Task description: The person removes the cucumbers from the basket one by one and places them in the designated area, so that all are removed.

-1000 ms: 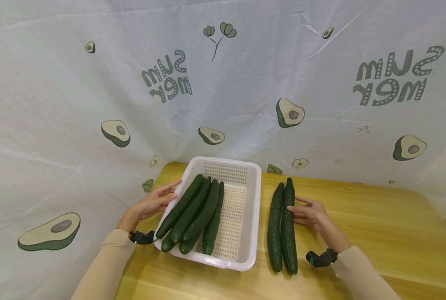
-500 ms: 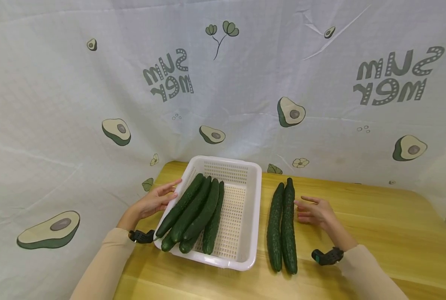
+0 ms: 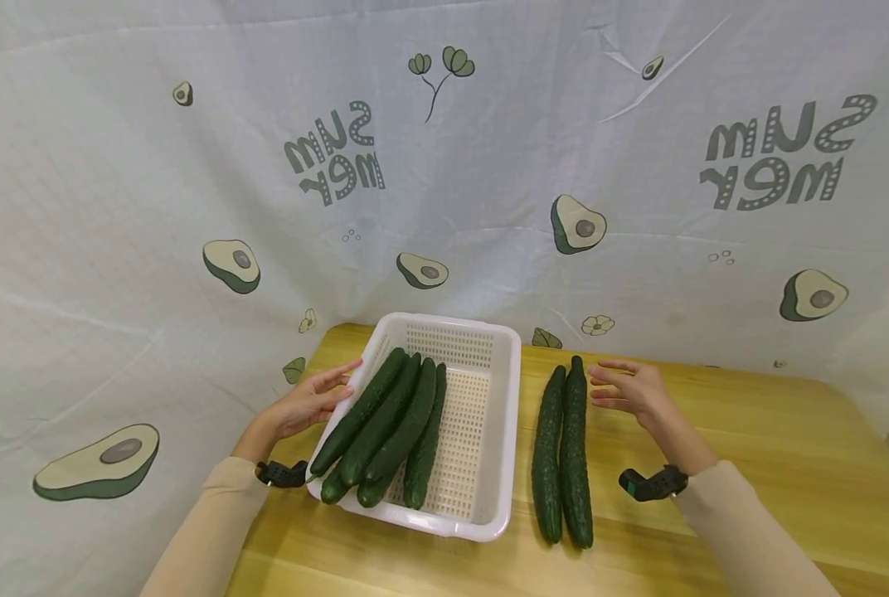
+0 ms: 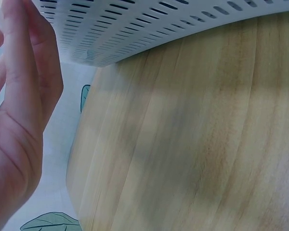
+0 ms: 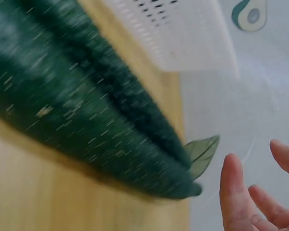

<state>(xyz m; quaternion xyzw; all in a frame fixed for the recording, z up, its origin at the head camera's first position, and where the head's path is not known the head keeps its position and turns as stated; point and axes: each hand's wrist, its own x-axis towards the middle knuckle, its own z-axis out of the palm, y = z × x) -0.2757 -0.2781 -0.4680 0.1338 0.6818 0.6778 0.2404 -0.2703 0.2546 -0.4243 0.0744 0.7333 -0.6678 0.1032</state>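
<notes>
A white perforated plastic basket (image 3: 498, 431) holds several dark green cucumbers (image 3: 395, 414), heaped toward its left side. My left hand (image 3: 306, 404) rests against the basket's left rim; in the left wrist view its fingers (image 4: 21, 62) look mostly straight beside the slotted wall, their tips cropped. Two more cucumbers (image 3: 576, 456) lie side by side on the table, right of the basket. My right hand (image 3: 634, 391) hovers just right of their far ends, fingers loosely extended and holding nothing. The right wrist view shows those cucumbers (image 5: 101, 110) apart from the fingertips (image 5: 232, 168).
The wooden table (image 3: 758, 448) extends to the right of the hands. A pale curtain (image 3: 489, 149) printed with avocados hangs behind the table and along its left side. Each wrist carries a small black camera, as on the right wrist (image 3: 653, 482).
My right hand has come away from the right cucumber and shifted toward the cucumbers' far ends. My left hand, the basket and the cucumbers stay put.
</notes>
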